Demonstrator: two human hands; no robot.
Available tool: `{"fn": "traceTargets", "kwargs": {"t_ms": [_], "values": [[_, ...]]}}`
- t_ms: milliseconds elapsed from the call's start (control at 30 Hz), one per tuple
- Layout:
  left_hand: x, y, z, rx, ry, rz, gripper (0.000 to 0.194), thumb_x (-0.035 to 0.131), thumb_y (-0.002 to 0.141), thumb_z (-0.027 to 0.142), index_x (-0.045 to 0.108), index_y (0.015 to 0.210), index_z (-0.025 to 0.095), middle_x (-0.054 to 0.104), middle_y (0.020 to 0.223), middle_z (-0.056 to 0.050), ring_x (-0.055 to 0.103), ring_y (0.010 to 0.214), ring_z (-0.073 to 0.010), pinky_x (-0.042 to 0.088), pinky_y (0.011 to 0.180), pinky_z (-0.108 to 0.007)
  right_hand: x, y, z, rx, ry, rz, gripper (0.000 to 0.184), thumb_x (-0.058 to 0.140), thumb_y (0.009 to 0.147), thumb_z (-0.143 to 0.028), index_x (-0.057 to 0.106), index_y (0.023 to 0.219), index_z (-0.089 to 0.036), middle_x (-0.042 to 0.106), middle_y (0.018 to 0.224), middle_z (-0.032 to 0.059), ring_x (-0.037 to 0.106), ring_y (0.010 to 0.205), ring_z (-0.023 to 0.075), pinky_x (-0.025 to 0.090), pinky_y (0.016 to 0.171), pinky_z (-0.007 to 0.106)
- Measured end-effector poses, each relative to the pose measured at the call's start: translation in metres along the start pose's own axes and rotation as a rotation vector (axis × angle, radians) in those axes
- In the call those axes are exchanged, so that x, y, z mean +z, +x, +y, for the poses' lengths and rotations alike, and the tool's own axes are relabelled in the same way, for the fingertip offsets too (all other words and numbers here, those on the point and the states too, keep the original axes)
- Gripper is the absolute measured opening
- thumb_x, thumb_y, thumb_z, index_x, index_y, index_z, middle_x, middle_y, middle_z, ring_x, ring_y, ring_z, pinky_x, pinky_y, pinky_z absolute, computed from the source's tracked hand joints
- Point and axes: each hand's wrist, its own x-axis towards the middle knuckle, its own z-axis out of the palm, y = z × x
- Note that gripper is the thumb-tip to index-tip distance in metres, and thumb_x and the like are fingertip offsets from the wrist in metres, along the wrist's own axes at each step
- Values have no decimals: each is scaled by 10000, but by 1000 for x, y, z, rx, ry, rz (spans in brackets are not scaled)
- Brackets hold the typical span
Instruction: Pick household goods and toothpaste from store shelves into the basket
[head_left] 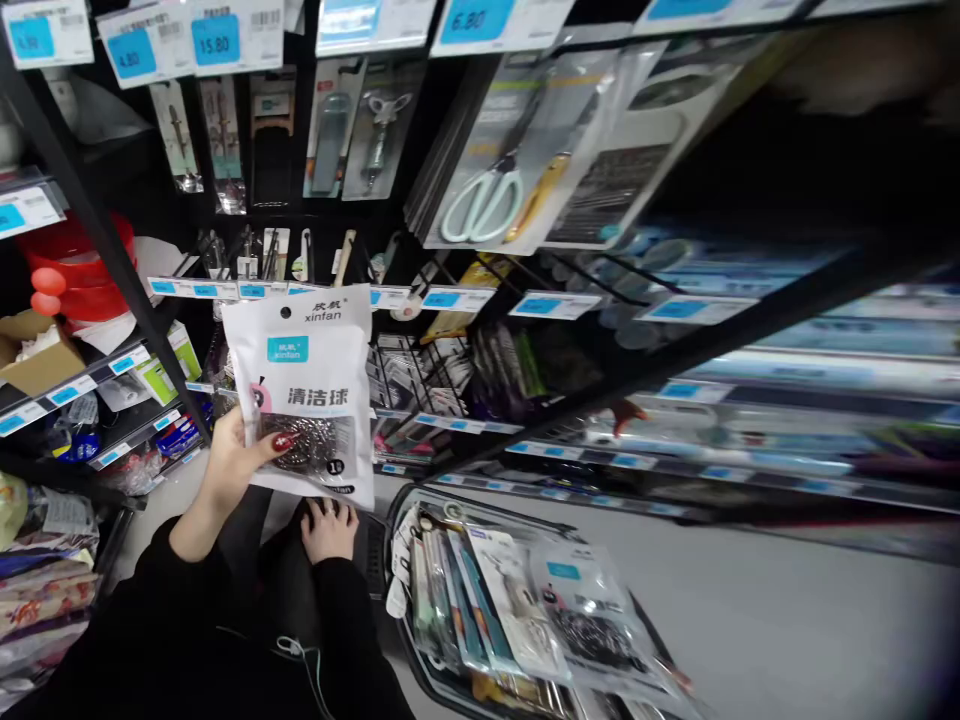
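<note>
My left hand [232, 465] is closed on the lower left side of a white packet of scouring balls [307, 350], thumb across its front. Through the packet's clear window the dark, coiled metal scourer shows. My right hand [330, 528] rests low on my dark-clothed leg, fingers spread, holding nothing. To the right of it, on the floor, stands a dark shopping basket [401, 640] filled with packaged goods. On top in the basket lies a similar white scourer packet [585, 610], beside carded items with blue parts [480, 600].
Shelves with price tags [457, 300] run across in front. Packaged scissors [484, 200] and a yellow-handled knife [536, 200] hang at upper right. Red plastic ware [82, 270] and a cardboard box [45, 360] sit on the left shelf. A white earphone cord [300, 650] hangs over my clothes.
</note>
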Motion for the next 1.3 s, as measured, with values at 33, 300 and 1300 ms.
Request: {"fn": "traceTargets", "kwargs": {"t_ms": [33, 300, 1300], "values": [[0, 1, 1, 9, 59, 16, 370, 803, 597, 348, 693, 923, 212, 729, 946, -66, 670, 901, -255, 523, 807, -343, -4, 3, -1, 28, 84, -3, 310, 551, 804, -296, 703, 1069, -243, 615, 1243, 84, 375, 1289, 314, 154, 1101, 487], [2, -4, -36, -145, 474, -11, 434, 802, 580, 405, 675, 924, 173, 732, 943, -66, 668, 906, -265, 534, 789, -344, -116, 0, 2, 39, 1585, -58, 718, 350, 801, -748, 530, 1216, -190, 629, 1092, 118, 634, 934, 242, 513, 817, 428], [-50, -36, -188, -564, 831, -729, 517, 577, 706, 581, 598, 1050, 195, 722, 1029, -98, 682, 944, -256, 544, 842, -378, -230, -90, 386, 1127, 113, 427, 201, 553, 828, -139, 693, 972, -128, 712, 957, 122, 638, 949, 212, 451, 882, 306]]}}
